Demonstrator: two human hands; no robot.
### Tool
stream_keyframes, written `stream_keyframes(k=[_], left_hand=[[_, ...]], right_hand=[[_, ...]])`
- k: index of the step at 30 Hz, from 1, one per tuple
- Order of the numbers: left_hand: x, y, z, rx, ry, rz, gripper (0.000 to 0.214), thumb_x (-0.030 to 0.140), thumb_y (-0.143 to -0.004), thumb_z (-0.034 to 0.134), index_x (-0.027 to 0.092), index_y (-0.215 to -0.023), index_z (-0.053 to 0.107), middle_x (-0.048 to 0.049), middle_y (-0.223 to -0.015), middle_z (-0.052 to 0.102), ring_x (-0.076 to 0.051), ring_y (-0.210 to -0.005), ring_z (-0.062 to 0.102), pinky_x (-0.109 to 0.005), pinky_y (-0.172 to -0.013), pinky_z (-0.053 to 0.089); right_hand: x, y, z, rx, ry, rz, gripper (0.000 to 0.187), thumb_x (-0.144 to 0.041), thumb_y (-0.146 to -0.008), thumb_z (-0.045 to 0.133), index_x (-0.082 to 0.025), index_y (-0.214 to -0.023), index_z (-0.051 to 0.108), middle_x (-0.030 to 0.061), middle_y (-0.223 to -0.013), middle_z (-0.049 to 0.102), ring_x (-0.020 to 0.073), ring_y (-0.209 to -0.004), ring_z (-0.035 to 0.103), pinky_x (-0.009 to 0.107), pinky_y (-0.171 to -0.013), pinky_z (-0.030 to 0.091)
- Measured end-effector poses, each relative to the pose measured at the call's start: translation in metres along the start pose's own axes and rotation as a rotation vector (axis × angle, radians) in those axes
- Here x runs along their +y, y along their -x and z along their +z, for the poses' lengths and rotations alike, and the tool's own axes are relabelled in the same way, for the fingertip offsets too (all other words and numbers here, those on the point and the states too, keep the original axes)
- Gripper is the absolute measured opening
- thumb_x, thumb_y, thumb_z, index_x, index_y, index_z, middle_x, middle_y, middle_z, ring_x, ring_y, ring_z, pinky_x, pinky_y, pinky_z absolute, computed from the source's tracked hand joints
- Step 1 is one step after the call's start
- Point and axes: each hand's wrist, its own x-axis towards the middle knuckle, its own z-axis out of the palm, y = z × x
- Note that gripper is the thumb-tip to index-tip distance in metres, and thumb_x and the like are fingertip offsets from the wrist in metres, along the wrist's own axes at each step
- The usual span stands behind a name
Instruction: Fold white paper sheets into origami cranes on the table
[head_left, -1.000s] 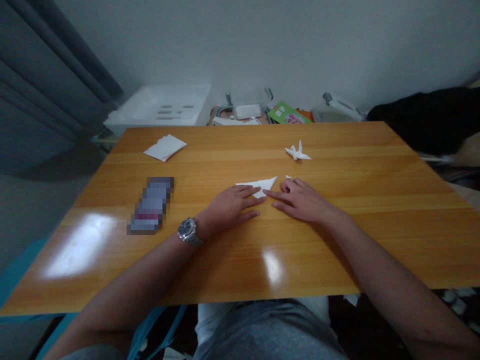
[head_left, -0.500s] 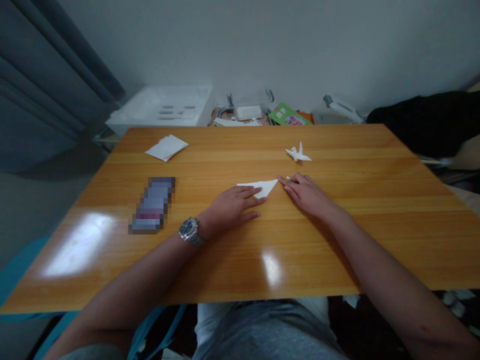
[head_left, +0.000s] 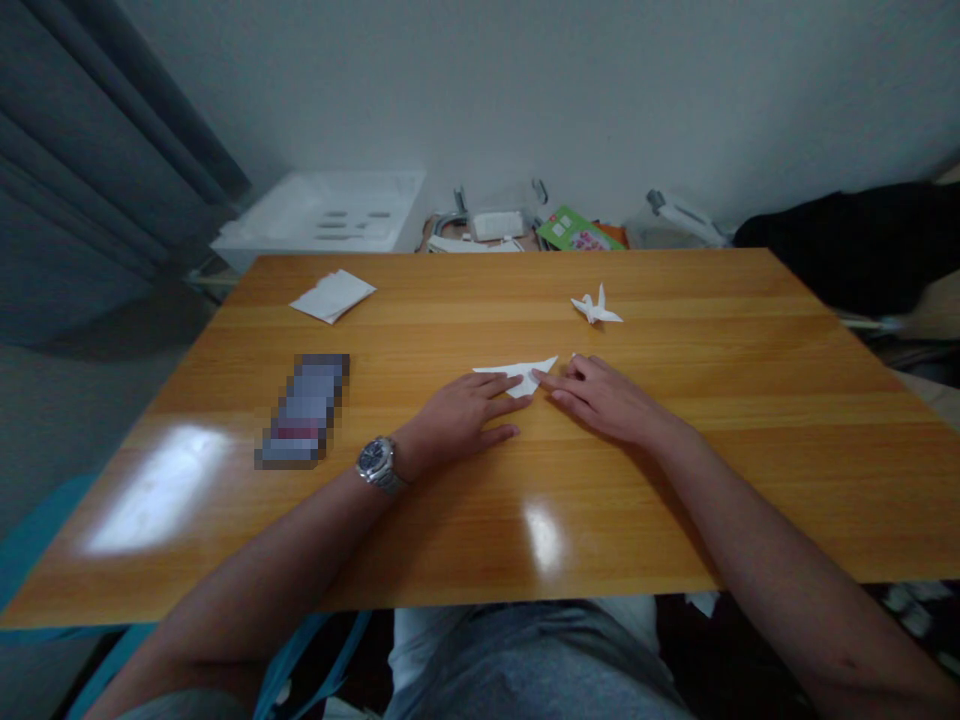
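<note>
The wooden table [head_left: 675,450] carries all items. The left hand [head_left: 457,415] lies flat, palm down, fingers spread out straight, fingertips pressing the near left part of the folded white paper [head_left: 525,372]; it grips nothing. The right hand [head_left: 607,400] rests palm down, fingers loosely extended, index tip touching the paper's right point, nothing clasped. The paper lies flat mid-table, between the two hands' fingertips. A paper crane [head_left: 596,307] stands beyond the right hand, apart. A wristwatch [head_left: 377,461] sits on the left wrist.
</note>
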Motion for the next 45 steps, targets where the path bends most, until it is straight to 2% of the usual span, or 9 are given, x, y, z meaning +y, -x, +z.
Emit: stream_keyframes(k=[2,5,7,10,13,23,35,40,45], left_hand=[[0.0,0.0,0.0,0.001,0.0,0.0,0.054,0.053,-0.103,0.048,0.029,-0.151,0.05,-0.0067,-0.161,0.044,-0.027,-0.145,0.045,-0.044,-0.12,0.036],[-0.001,0.0,0.001,-0.003,-0.001,0.0,0.054,0.054,-0.104,0.047,0.029,-0.151,0.05,-0.0069,-0.161,0.044,-0.027,-0.145,0.045,-0.044,-0.12,0.036],[-0.002,0.0,0.001,-0.007,0.001,0.001,0.053,0.054,-0.104,0.046,0.03,-0.151,0.05,-0.0061,-0.162,0.043,-0.026,-0.145,0.045,-0.043,-0.121,0.035],[-0.002,0.001,0.002,-0.008,0.002,-0.005,0.053,0.054,-0.103,0.047,0.032,-0.151,0.05,-0.0051,-0.162,0.042,-0.027,-0.145,0.045,-0.045,-0.121,0.035],[-0.002,0.0,0.001,-0.014,0.003,-0.008,0.053,0.054,-0.104,0.047,0.031,-0.151,0.051,-0.0057,-0.162,0.041,-0.027,-0.145,0.045,-0.045,-0.121,0.035],[-0.006,0.001,0.001,-0.01,0.034,0.02,0.05,0.05,-0.104,0.047,0.032,-0.151,0.05,-0.0049,-0.163,0.041,-0.025,-0.147,0.042,-0.045,-0.122,0.034],[-0.006,-0.002,0.004,0.026,0.011,-0.01,0.047,0.051,-0.104,0.047,0.025,-0.142,0.058,-0.0083,-0.156,0.049,-0.027,-0.144,0.045,-0.046,-0.122,0.033],[-0.008,-0.003,0.006,0.035,-0.014,0.009,0.055,0.052,-0.104,0.046,0.023,-0.151,0.048,-0.0098,-0.154,0.051,-0.027,-0.144,0.044,-0.051,-0.126,0.025],[-0.008,-0.003,0.006,0.033,-0.026,0.006,0.054,0.051,-0.104,0.045,0.023,-0.149,0.05,-0.0103,-0.155,0.05,-0.027,-0.148,0.04,-0.051,-0.127,0.021]], right_hand=[[-0.005,-0.001,-0.001,-0.028,0.043,-0.063,0.045,-0.044,-0.108,0.035,-0.031,-0.141,0.063,0.0089,-0.098,0.057,0.0243,-0.092,0.052,0.038,-0.086,0.044],[-0.005,-0.001,0.0,-0.037,0.093,-0.05,0.044,-0.043,-0.108,0.035,-0.031,-0.138,0.066,0.0093,-0.096,0.058,0.0249,-0.092,0.051,0.038,-0.086,0.042],[0.0,-0.001,0.002,-0.022,0.106,0.018,0.046,-0.041,-0.108,0.034,-0.03,-0.144,0.06,0.0101,-0.098,0.059,0.025,-0.092,0.051,0.039,-0.086,0.043],[0.009,0.0,0.004,0.044,0.116,0.2,0.05,-0.04,-0.108,0.032,-0.024,-0.149,0.056,0.0131,-0.103,0.061,0.0261,-0.093,0.054,0.039,-0.088,0.044],[0.013,0.0,0.005,0.054,0.111,0.263,0.051,-0.04,-0.108,0.031,-0.023,-0.148,0.057,0.0139,-0.106,0.061,0.0266,-0.094,0.056,0.039,-0.089,0.046],[0.017,0.001,0.01,0.09,0.105,0.228,0.051,-0.04,-0.107,0.032,-0.022,-0.148,0.058,0.0149,-0.107,0.063,0.0292,-0.096,0.059,0.044,-0.091,0.049],[0.013,0.001,0.006,0.124,0.039,0.191,0.048,-0.042,-0.106,0.04,-0.02,-0.142,0.063,0.0145,-0.109,0.063,0.0281,-0.1,0.061,0.044,-0.093,0.05],[0.006,-0.001,0.005,0.17,-0.043,0.074,0.042,-0.04,-0.104,0.047,-0.028,-0.141,0.063,0.0112,-0.106,0.06,0.0257,-0.098,0.059,0.043,-0.089,0.052],[-0.002,-0.002,0.005,0.139,-0.094,-0.028,0.037,-0.038,-0.104,0.049,-0.024,-0.132,0.07,0.0123,-0.108,0.059,0.0251,-0.099,0.058,0.042,-0.089,0.052]])
